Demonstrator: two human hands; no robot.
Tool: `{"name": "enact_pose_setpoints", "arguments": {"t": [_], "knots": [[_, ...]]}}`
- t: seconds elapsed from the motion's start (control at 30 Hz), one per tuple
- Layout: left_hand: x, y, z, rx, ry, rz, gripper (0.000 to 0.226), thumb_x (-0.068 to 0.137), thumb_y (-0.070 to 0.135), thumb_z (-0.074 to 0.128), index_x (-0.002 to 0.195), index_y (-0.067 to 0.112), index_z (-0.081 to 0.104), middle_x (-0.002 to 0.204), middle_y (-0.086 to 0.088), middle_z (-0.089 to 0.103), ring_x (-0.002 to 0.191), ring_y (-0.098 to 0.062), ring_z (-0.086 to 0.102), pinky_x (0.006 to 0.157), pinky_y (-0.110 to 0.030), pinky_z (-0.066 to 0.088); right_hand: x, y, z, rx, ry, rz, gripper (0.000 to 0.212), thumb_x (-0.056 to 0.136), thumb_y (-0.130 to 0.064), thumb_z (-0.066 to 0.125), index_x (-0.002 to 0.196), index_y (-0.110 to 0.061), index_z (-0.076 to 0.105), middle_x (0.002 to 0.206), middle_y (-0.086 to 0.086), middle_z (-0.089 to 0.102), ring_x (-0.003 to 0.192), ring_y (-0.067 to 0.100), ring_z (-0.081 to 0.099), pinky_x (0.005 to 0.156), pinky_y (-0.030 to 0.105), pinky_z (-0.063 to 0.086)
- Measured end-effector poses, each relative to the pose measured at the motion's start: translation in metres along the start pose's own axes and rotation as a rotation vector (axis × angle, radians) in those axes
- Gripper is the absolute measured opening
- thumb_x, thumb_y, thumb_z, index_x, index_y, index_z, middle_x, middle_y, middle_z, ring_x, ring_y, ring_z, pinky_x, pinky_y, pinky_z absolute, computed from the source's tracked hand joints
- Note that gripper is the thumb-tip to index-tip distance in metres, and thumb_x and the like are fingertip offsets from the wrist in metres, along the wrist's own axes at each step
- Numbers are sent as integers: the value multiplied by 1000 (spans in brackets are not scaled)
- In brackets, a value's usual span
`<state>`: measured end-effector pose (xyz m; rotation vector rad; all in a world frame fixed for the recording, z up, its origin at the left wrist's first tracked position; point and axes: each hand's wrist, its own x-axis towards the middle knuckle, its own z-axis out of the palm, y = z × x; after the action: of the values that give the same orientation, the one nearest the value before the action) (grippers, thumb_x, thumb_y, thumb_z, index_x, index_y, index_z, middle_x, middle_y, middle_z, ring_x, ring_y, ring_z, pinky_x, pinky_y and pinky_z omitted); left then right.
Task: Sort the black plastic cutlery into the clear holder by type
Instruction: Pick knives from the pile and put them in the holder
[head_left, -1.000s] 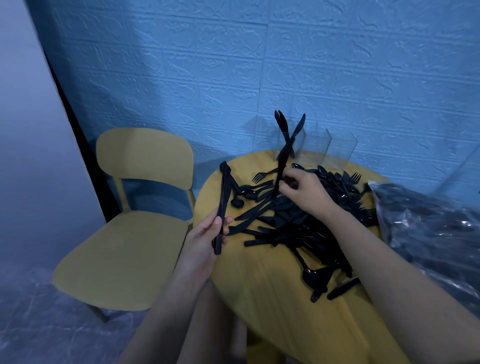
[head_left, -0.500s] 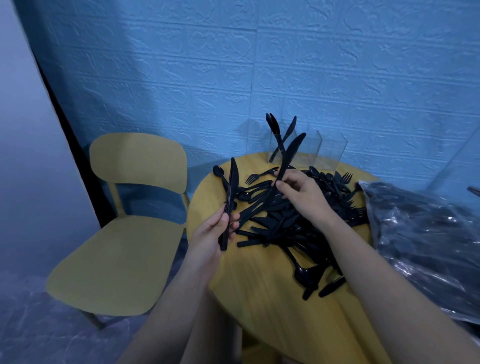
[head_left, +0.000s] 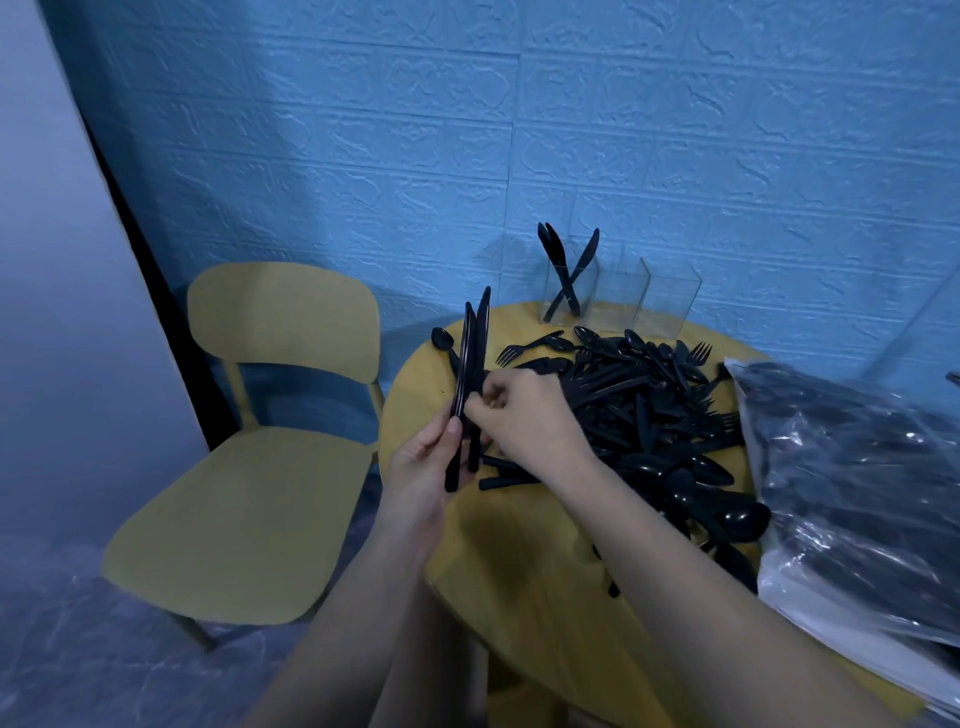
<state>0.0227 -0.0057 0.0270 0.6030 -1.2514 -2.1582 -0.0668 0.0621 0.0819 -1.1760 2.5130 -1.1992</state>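
Observation:
A heap of black plastic cutlery (head_left: 649, 410) lies across the round yellow table (head_left: 524, 540). At the table's back stands the clear holder (head_left: 670, 301); its left compartment has three black knives (head_left: 563, 270) leaning in it, the other compartments look empty. My left hand (head_left: 423, 467) grips a bunch of black knives (head_left: 470, 364) upright by their handles at the table's left edge. My right hand (head_left: 524, 415) pinches the handle of one knife pressed against that bunch.
A yellow chair (head_left: 249, 467) stands left of the table. A clear plastic bag (head_left: 857, 493) full of more black cutlery covers the table's right side. A lone spoon (head_left: 444, 340) lies at the table's left rim. A blue wall is right behind the holder.
My right hand lifted a knife from the heap and carried it left to the bunch in my left hand. The left hand stayed near the table's left edge.

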Motion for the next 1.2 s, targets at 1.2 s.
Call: {"name": "enact_pose_setpoints", "arguments": {"t": [1.2], "knots": [[4,8,-35,19,-63,-76,26,96,4,45,117,10,59,86,2,73,65,-5,60,60,-20,52,74,36,-18,-391,-354,-190,20,93,-19,58,111,-15,66,110,5,64,97,21,61,85,38,52]]}}
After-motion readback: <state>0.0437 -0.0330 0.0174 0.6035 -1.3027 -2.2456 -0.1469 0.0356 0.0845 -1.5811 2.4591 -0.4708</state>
